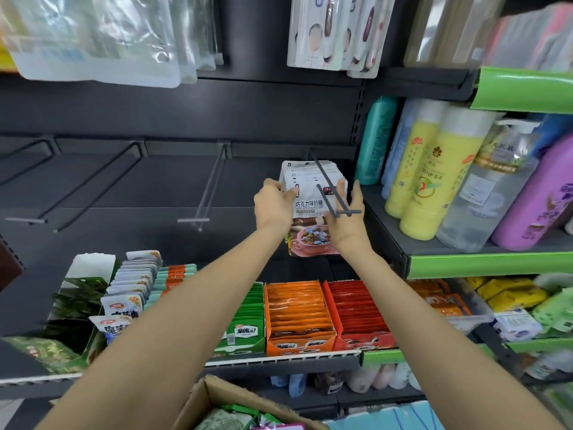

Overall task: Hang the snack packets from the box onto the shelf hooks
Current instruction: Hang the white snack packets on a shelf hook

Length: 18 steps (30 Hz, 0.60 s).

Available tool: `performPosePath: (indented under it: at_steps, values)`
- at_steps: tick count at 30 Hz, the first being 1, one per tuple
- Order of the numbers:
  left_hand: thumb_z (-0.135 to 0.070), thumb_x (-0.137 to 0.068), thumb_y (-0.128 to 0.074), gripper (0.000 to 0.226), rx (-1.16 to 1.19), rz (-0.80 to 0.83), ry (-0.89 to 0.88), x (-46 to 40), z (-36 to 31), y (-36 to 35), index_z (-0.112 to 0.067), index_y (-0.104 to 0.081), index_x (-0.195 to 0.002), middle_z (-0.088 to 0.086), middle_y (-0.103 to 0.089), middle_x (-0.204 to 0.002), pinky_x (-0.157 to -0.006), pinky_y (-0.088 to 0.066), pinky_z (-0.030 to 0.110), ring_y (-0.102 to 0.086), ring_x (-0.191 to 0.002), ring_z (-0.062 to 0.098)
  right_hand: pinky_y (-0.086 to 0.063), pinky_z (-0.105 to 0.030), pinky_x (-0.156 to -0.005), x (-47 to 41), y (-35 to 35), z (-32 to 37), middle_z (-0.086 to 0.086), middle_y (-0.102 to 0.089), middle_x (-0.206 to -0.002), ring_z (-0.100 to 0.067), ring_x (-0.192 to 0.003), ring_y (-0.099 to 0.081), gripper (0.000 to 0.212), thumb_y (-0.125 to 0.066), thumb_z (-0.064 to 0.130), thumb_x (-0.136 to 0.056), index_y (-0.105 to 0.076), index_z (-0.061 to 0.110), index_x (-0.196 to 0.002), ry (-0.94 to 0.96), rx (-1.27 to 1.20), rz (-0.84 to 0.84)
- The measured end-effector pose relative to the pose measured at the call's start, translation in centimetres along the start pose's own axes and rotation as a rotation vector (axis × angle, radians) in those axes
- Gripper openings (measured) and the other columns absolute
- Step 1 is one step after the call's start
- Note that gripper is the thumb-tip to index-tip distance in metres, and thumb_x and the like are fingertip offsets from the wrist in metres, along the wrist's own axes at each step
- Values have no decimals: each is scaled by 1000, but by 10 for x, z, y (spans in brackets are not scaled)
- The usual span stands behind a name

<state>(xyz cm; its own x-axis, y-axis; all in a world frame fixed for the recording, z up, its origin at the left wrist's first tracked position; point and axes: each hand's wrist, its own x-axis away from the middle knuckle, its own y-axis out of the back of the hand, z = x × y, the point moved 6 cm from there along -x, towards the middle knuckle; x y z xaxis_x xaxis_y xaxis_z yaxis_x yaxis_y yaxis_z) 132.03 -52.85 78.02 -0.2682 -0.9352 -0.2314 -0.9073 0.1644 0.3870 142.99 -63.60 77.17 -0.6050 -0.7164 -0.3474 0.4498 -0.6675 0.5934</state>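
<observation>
Head view of a dark shelving unit with rows of wire hooks. Both bare hands are raised to the rightmost hook (333,193) of the middle row, where a stack of white snack packets (310,193) hangs, printed with a pink bowl of sweets. The left hand (273,201) grips the left edge of the stack with curled fingers. The right hand (348,218) holds the stack's right edge, its fingers extended upward along the side of the packets and partly crossed by the hook's front bar; the exact closure of these fingers cannot be told. The stack sits well back on the hook's two prongs, below the rail.

To the left along the same rail, three further hooks (206,193) carry nothing. At the bottom edge of the view, the cardboard box (217,395) stands open with green and pink packets inside. On the shelf below the hooks, display cartons of green (245,330), orange (299,318) and red (359,311) sachets stand side by side. On the right-hand shelf stand yellow bottles (434,169), a teal bottle (376,141) and a purple bottle (539,197).
</observation>
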Motion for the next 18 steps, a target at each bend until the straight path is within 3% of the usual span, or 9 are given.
performPosePath:
  at_steps: [3, 5, 7, 9, 13, 18]
  values:
    - [-22, -92, -59, 39, -48, 28, -124, 26, 5, 7, -5, -45, -124, 10, -59, -115, -84, -46, 31, -58, -103, 23, -14, -7, -100, 24, 17, -1, -14, -19, -153, -22, -140, -25, 54, -43, 4, -96, -26, 10, -147, 67, 24, -113]
    - [-19, -92, -58, 35, -77, 83, -179, 46, 13, 12, -7, -47, -123, 9, -58, -116, -87, -49, 34, -59, -101, 22, -28, -12, -95, 44, 21, -3, -15, -47, -134, -25, -124, -48, 39, -46, 6, -95, -49, 7, -134, 82, 88, -97]
    - [-17, -93, -55, 27, -113, 176, -213, 67, 23, 18, -12, -50, -119, 7, -64, -108, -83, -51, 33, -61, -92, 18, -39, -21, -93, 67, 17, 0, -10, -60, -121, -21, -111, -57, 32, -48, 9, -95, -59, 10, -124, 80, 93, -26]
    - [-21, -94, -52, 22, -159, 271, -236, 91, 35, 28, -17, -53, -115, 3, -68, -98, -79, -53, 33, -63, -84, 15, -43, -21, -90, 95, 9, 8, -4, -65, -116, -15, -105, -60, 29, -49, 15, -96, -62, 15, -121, 92, 92, 46]
    - [-34, -96, -48, 24, -310, 407, -285, 137, 65, 60, -19, -55, -113, 0, -70, -92, -76, -53, 40, -65, -83, 20, -36, -12, -79, 151, -15, 19, -1, -67, -110, -11, -100, -61, 25, -50, 17, -95, -65, 17, -116, 57, 145, 93]
    - [-29, -95, -49, 21, -365, 490, -293, 184, 124, 120, -16, -62, -105, 5, -71, -94, -74, -53, 37, -65, -87, 26, -43, -24, -80, 235, -57, 35, -5, -70, -107, -20, -96, -63, 24, -52, 13, -94, -66, 12, -113, -37, 186, 162]
